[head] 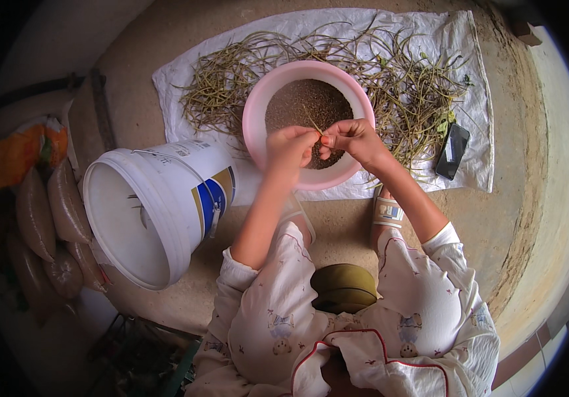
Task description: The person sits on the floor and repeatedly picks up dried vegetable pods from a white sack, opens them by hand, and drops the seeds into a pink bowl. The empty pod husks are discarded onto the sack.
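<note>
Both of my hands meet over a pink basin (309, 184) with a white inner wall. Between the fingertips of my left hand (292, 149) and my right hand (351, 141) is a thin dry pod (312, 119), its free end pointing up and left. Inside the basin lies a layer of small brown seeds or husks (304, 101); my hands and forearms hide part of it. Long thin pods (225, 84) are heaped on a white woven sheet (180, 119) to the left of the basin, behind it and to its right.
A white plastic bucket (165, 198) lies tipped on the concrete floor at my left. A smartphone (452, 151) rests on the sheet's right side. Filled clear bags (68, 203) are stacked at the far left. Between my legs is an olive round object (344, 288).
</note>
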The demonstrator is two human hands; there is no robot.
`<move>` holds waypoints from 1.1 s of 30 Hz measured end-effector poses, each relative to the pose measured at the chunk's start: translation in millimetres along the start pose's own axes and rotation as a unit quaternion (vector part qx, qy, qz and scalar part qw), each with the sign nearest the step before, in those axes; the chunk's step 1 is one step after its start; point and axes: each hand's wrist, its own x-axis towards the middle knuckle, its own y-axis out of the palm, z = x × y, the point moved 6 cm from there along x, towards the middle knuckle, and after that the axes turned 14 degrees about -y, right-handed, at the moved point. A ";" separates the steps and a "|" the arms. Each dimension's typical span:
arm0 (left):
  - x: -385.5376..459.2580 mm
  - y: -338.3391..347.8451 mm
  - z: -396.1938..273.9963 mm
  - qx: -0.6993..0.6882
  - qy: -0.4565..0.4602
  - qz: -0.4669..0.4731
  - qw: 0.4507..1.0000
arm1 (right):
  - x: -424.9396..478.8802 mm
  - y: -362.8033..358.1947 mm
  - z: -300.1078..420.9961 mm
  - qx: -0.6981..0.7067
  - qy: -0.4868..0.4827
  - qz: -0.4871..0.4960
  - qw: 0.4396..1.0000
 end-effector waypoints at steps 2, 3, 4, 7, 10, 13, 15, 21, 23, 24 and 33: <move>2.2 -1.2 1.9 0.006 0.006 -0.017 1.000 | 1.3 1.6 -5.3 0.037 0.035 0.007 0.999; 1.6 -0.8 0.8 0.028 0.011 -0.030 0.999 | 1.6 4.7 -4.7 0.044 0.043 0.005 0.998; 1.0 -0.5 -0.5 0.049 0.016 -0.044 0.998 | 2.1 10.0 -2.3 0.050 0.052 0.003 0.997; -7.0 9.8 -5.5 0.078 0.015 -0.021 0.997 | 5.8 11.3 -10.5 0.114 0.064 0.000 0.991; -2.8 6.0 -6.2 0.113 0.026 -0.035 0.993 | 9.1 11.2 -18.9 0.130 0.052 -0.021 0.990; 3.3 1.5 -2.3 0.119 0.039 -0.046 0.991 | 12.6 6.7 -25.9 0.079 0.015 -0.041 0.996; 6.5 3.5 0.7 0.113 0.060 -0.057 0.990 | 15.3 1.7 -31.8 0.006 -0.028 -0.061 0.998; 12.5 -1.0 5.3 0.070 0.080 -0.075 0.992 | 12.3 7.3 -7.5 -0.304 -0.174 -0.081 0.933; 13.6 -2.8 6.2 0.066 0.085 -0.080 0.991 | 9.8 14.7 7.2 -0.376 -0.203 -0.074 0.901; 14.4 -1.5 6.9 0.067 0.085 -0.077 0.991 | 9.4 15.1 11.5 -0.395 -0.216 -0.071 0.890; 25.1 -3.0 9.0 0.181 0.188 -0.119 0.958 | 8.8 19.7 11.3 -0.487 -0.260 -0.068 0.831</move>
